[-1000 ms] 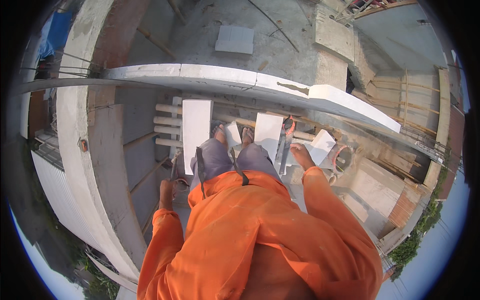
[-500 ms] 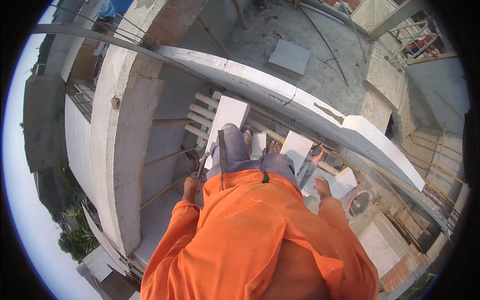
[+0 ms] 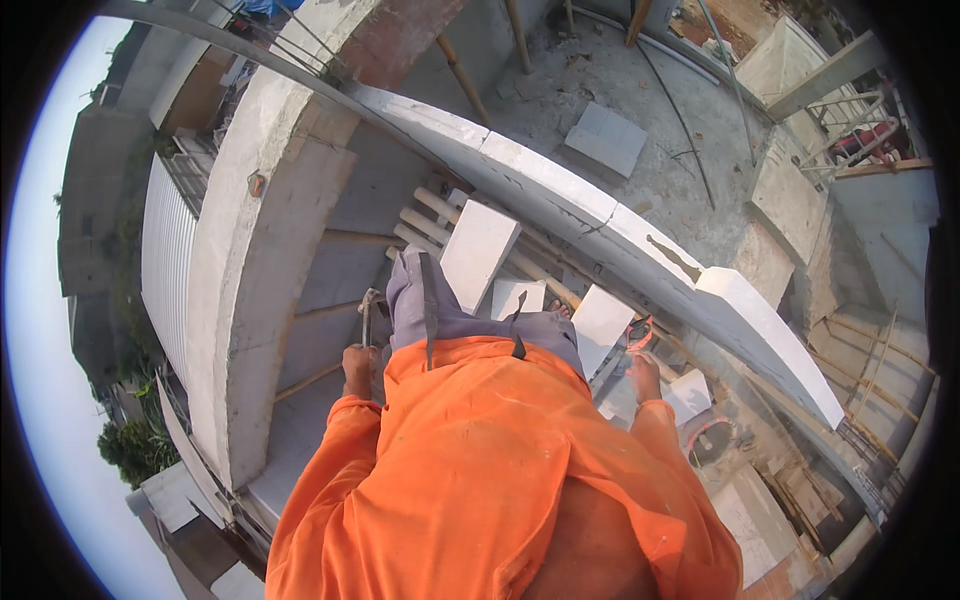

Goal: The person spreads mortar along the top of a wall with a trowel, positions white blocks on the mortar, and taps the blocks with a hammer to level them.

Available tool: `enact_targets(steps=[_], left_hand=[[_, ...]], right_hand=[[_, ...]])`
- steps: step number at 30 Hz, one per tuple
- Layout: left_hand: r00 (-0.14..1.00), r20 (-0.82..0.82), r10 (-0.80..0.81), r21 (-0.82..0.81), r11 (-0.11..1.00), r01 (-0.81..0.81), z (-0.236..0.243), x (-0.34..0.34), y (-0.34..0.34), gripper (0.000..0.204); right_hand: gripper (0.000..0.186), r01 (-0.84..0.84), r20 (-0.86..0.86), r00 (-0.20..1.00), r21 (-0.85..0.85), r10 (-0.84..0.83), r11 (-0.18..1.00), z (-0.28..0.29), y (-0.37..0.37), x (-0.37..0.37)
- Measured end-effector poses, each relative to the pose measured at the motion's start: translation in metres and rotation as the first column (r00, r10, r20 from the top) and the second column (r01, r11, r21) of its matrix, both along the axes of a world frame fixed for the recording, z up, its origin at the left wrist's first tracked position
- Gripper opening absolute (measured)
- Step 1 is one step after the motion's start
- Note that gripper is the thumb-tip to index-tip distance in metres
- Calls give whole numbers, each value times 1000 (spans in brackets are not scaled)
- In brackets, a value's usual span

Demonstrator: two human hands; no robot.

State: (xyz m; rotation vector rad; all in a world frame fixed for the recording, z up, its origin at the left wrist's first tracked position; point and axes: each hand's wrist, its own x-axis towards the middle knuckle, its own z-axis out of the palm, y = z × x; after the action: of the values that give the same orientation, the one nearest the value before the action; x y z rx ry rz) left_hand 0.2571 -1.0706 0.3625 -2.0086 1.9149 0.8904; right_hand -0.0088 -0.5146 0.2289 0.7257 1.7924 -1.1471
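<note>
My left hand [image 3: 360,368] is closed around the handle of a hammer [image 3: 369,305], its metal head pointing up beside my left thigh. On the other side, my right hand [image 3: 645,378] hangs with fingers loosely bent and nothing visible in it. Just beyond it, a red-orange looped handle [image 3: 640,333], seemingly a handsaw's, lies by a white block [image 3: 602,325]. Another white block [image 3: 690,396] is right of that hand. A larger white block [image 3: 480,255] stands ahead of my legs, with a smaller block [image 3: 517,298] near it.
A low wall of white blocks [image 3: 550,180] runs diagonally ahead, with a loose-standing end block [image 3: 770,335]. Bamboo poles [image 3: 437,206] lie under the blocks. A concrete column [image 3: 275,240] rises at left, beside a drop. A round hoop-like rim [image 3: 712,440] sits lower right.
My left leg has swung forward, hiding the left foot. The left hand has moved outward with the hammer, its head now raised. My right hand has come nearer the red-orange handle.
</note>
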Motion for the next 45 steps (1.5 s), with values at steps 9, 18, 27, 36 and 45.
enact_targets(steps=[9, 18, 27, 36, 45], left_hand=[[996, -8, 83, 97, 992, -82, -41, -19, -117, 20], [946, -246, -211, -318, 939, 127, -44, -86, -274, 31], [968, -80, -237, -481, 860, 170, -35, -150, -523, 40], [937, -22, -350, -362, 876, 319, -96, -227, -566, 47], [745, 150, -650, -532, 582, 615, -125, -148, -469, 44]], right_hand=[[38, 82, -18, 997, 191, -80, 978, 14, -87, -8], [31, -86, -6, 996, 65, 87, 994, 41, -268, 14], [35, -252, -199, 942, 109, 269, 962, 72, -377, -52], [39, -358, -247, 845, 397, 474, 845, 104, -398, -47], [33, -137, -234, 952, 252, 198, 958, 59, -321, 81]])
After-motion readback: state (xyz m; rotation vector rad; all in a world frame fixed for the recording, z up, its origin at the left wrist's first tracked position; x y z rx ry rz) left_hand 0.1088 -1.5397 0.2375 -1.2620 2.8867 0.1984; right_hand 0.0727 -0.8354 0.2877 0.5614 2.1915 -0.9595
